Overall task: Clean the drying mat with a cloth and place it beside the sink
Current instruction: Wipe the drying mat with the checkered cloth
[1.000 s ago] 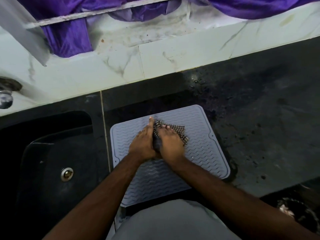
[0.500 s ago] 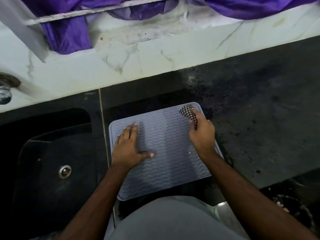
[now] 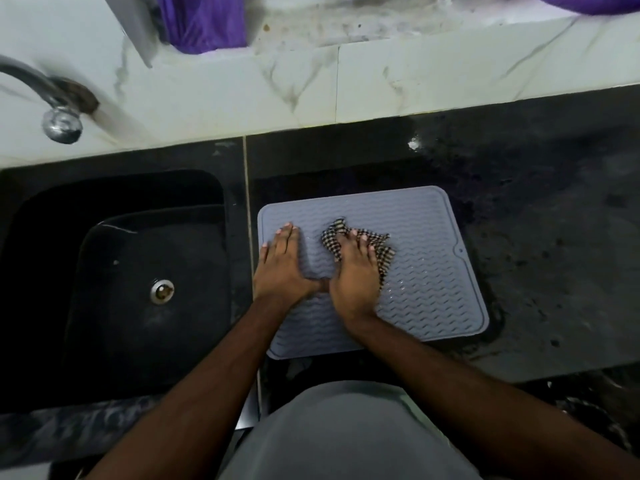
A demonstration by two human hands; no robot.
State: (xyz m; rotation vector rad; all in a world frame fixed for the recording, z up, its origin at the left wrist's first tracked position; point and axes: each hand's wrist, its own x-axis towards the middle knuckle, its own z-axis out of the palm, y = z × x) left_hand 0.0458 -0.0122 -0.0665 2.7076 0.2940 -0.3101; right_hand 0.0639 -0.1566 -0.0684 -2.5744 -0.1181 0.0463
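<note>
A grey ribbed drying mat (image 3: 433,289) lies flat on the black counter, just right of the sink (image 3: 149,271). My left hand (image 3: 282,265) rests flat on the mat's left part, fingers straight and pointing away from me. My right hand (image 3: 355,275) presses a crumpled black-and-white checked cloth (image 3: 379,245) onto the middle of the mat with straight fingers. The cloth sticks out past the fingertips and to the right of the hand. The two hands touch at the thumbs.
The black counter (image 3: 536,237) to the right of the mat looks wet and speckled. A metal tap (image 3: 52,102) sits at the far left over the sink. A white marble ledge (image 3: 381,81) runs along the back, with purple fabric (image 3: 204,22) above it.
My right hand has dragged the cloth from the mat's far right corner back to the middle, beside my left hand. The left hand has stayed flat on the mat's left side.
</note>
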